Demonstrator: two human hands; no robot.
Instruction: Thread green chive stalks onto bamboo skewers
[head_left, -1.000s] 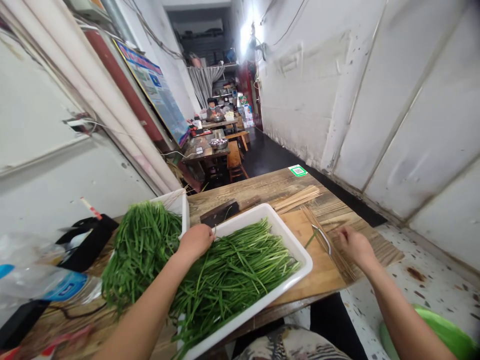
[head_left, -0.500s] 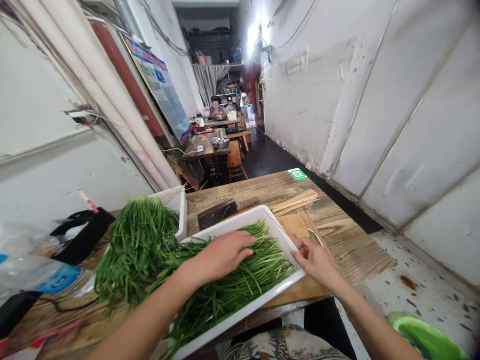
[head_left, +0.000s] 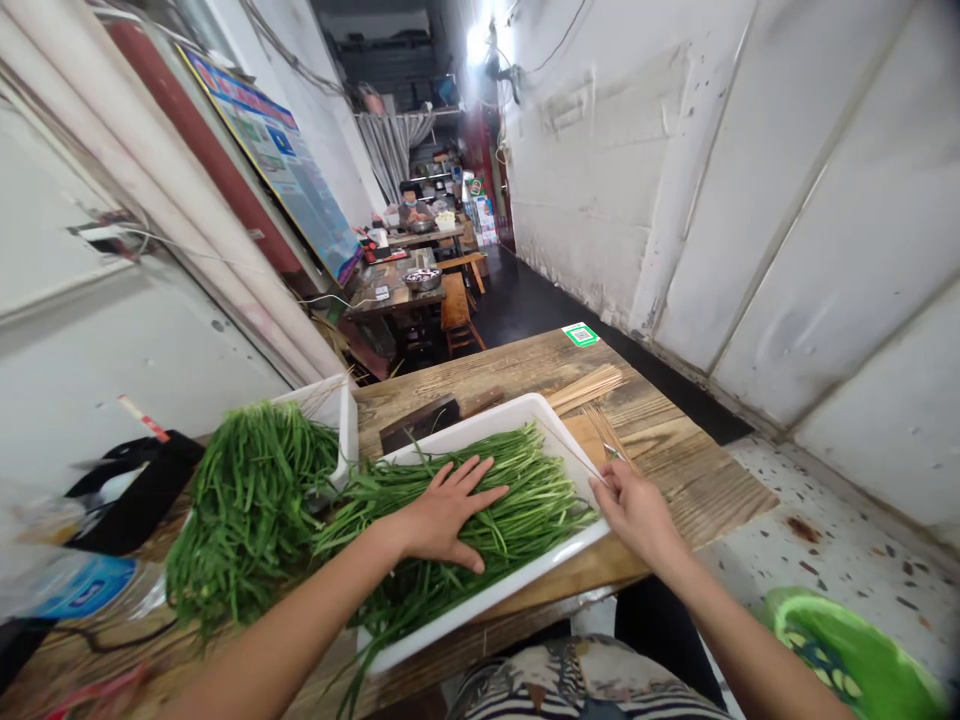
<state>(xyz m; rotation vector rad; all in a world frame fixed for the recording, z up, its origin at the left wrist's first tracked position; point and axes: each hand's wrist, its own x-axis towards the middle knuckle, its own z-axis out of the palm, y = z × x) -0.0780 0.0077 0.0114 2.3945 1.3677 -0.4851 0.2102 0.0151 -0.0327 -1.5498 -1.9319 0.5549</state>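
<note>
My left hand lies flat with spread fingers on a layer of garlic chives in a white plastic tray. At the tray's right rim, my right hand is closed in a pinch on a thin bamboo skewer, which slants over the tray's corner toward the pale stem ends. Just beyond that hand, loose skewers lie on a wooden board. A larger bundle of skewers rests farther back on the table.
More chives overflow a second white tray on the left. A dark cleaver lies behind the near tray. A plastic bottle is at the left, a green basin low at right. Far back, a person sits at a table.
My left hand has opened and flattened onto the chives, fingers spread. In my right hand a skewer now shows, pointing over the tray. The view has shifted slightly.
</note>
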